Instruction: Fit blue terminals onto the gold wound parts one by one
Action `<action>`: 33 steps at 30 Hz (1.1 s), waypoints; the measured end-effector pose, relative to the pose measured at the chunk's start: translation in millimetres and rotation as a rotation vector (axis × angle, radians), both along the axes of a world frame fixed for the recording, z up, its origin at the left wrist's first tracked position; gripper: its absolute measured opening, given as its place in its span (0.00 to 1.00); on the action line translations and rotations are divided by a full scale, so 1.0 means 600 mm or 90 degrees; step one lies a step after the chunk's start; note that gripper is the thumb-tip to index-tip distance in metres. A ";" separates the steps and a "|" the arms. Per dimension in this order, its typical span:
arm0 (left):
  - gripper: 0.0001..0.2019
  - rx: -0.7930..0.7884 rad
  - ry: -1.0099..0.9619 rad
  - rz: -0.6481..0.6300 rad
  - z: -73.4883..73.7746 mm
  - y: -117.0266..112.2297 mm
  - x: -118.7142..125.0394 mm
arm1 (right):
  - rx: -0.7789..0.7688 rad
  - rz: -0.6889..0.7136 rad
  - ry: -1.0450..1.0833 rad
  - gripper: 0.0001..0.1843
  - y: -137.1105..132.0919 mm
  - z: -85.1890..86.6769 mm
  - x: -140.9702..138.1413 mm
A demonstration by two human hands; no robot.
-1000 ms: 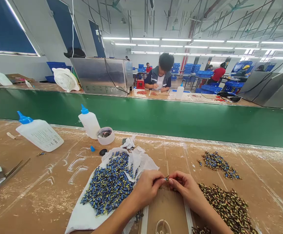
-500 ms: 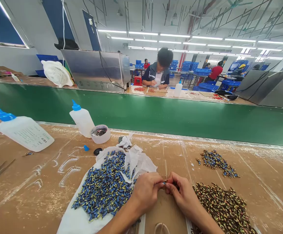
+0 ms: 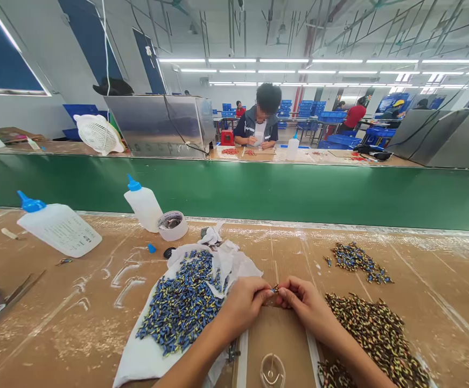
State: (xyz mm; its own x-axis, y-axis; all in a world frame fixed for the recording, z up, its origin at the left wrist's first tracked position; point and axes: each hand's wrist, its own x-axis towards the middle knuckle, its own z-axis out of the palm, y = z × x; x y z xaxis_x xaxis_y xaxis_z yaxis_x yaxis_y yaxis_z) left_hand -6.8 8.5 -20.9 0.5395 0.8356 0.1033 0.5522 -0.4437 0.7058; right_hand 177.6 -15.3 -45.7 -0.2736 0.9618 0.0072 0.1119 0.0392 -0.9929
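Observation:
Out over the table, my left hand point(image 3: 244, 303) and my right hand point(image 3: 305, 303) meet fingertip to fingertip. Between them shows a tiny blue piece point(image 3: 274, 289), pinched by my left thumb and finger. My right fingers are closed at its dark end; whether they hold a separate part is hidden. A heap of small blue-and-yellow pieces point(image 3: 180, 304) lies on white cloth point(image 3: 131, 366) beside my left hand. Right of my right forearm spreads a heap of dark brown pieces with pinkish and yellow-green bits point(image 3: 373, 334). Beyond it lies a smaller pile of blue-and-dark pieces point(image 3: 359, 262).
A small clear cup point(image 3: 272, 373) stands near me between my forearms. At the left are two white squeeze bottles point(image 3: 62, 229) with blue tips, a tape roll point(image 3: 173, 227) holding small items, and tweezers point(image 3: 26, 288). A green divider point(image 3: 258, 194) crosses behind; a person sits beyond it.
The view has tilted up and shifted slightly left, bringing more of the cup into sight. Both hands stay together at the tiny blue piece, their fingers slightly shifted.

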 end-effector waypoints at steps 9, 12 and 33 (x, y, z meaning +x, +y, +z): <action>0.11 -0.019 0.006 -0.023 0.002 0.005 -0.002 | 0.015 -0.020 -0.030 0.13 -0.002 -0.001 0.000; 0.12 -0.024 0.010 -0.027 0.000 0.008 -0.003 | 0.046 -0.045 -0.063 0.13 -0.004 -0.004 -0.005; 0.14 0.025 0.083 -0.018 0.002 0.007 0.002 | 0.081 -0.076 -0.108 0.09 0.005 0.007 -0.007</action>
